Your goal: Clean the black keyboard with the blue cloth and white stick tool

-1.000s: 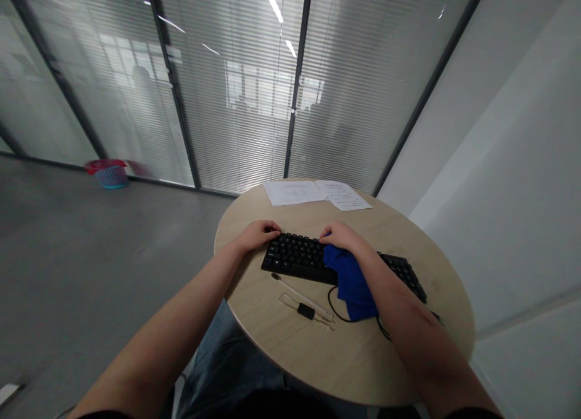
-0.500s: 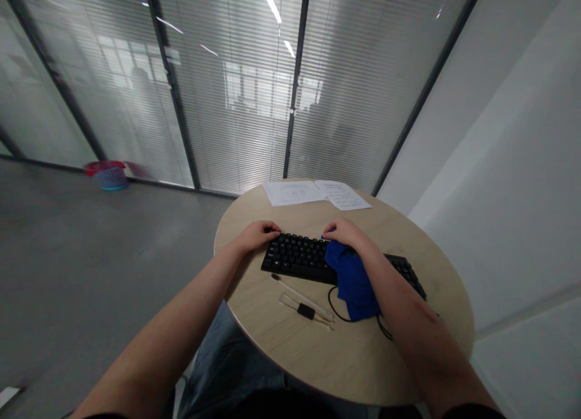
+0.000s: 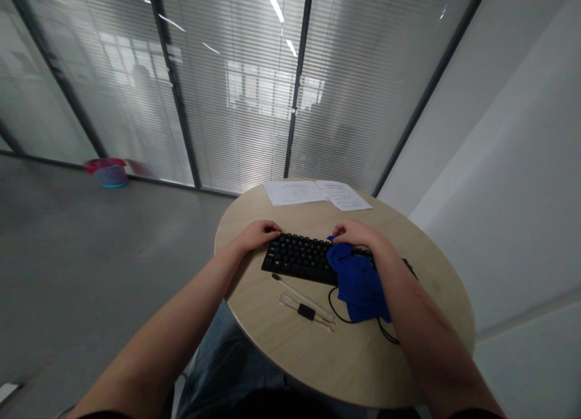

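A black keyboard (image 3: 297,258) lies across the round table. My left hand (image 3: 261,232) grips its far left corner, thumb and fingers closed on the edge. A blue cloth (image 3: 361,286) drapes over the keyboard's right half and hangs onto the tabletop in front. My right hand (image 3: 354,231) pinches the cloth's upper end at the keyboard's far edge. Part of the keyboard's right end is hidden beneath the cloth and my right forearm.
In front of the keyboard lie a toothbrush (image 3: 302,295) and a wire tool with a black block (image 3: 306,312). A black cable (image 3: 385,332) loops beside the cloth. Paper sheets (image 3: 295,193) rest at the table's (image 3: 290,346) far edge. A red-and-blue basket (image 3: 110,174) stands on the floor.
My right hand has slid a little to the right along the keyboard's far edge, drawing the cloth's upper end with it. My left hand stays on the keyboard corner.
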The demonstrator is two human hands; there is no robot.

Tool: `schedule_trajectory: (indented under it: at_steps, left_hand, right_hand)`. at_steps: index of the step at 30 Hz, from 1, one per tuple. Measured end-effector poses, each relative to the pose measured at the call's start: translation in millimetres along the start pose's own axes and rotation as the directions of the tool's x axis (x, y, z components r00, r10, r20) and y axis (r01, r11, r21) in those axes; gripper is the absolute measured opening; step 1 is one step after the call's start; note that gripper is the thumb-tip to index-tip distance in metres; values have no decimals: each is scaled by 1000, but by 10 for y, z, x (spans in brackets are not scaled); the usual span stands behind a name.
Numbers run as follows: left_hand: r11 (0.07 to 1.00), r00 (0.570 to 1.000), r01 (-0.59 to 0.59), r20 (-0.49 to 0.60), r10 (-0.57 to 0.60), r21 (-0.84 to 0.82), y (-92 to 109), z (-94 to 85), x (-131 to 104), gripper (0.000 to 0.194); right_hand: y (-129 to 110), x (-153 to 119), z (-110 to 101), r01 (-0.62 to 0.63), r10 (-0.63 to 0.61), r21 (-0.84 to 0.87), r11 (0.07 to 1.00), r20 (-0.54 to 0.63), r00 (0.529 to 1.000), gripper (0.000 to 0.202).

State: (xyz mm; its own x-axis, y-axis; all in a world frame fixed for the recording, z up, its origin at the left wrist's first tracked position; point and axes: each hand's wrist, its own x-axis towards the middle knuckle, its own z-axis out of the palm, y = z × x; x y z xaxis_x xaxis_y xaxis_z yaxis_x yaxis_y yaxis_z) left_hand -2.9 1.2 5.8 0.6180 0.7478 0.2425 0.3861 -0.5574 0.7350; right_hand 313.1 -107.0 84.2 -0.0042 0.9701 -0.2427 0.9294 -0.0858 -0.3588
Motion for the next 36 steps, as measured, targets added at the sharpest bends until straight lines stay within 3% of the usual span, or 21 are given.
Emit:
schedule_trajectory:
  at_steps: [5, 14, 36]
  left_hand:
    - [1000, 1000, -13, 7, 13, 10, 7, -4, 5, 37]
    - [1000, 1000, -16, 6, 16, -3, -33, 10, 21, 37]
    - [1000, 1000, -26, 4, 26, 4, -25, 3, 21, 36]
  right_hand:
    - [-27, -34, -10, 58, -55, -65, 996, 36, 998, 21]
    - [-96, 111, 165, 74, -88, -157, 985, -86, 992, 17]
    - [-211, 56, 226, -18, -30, -297, 955, -158, 987, 14]
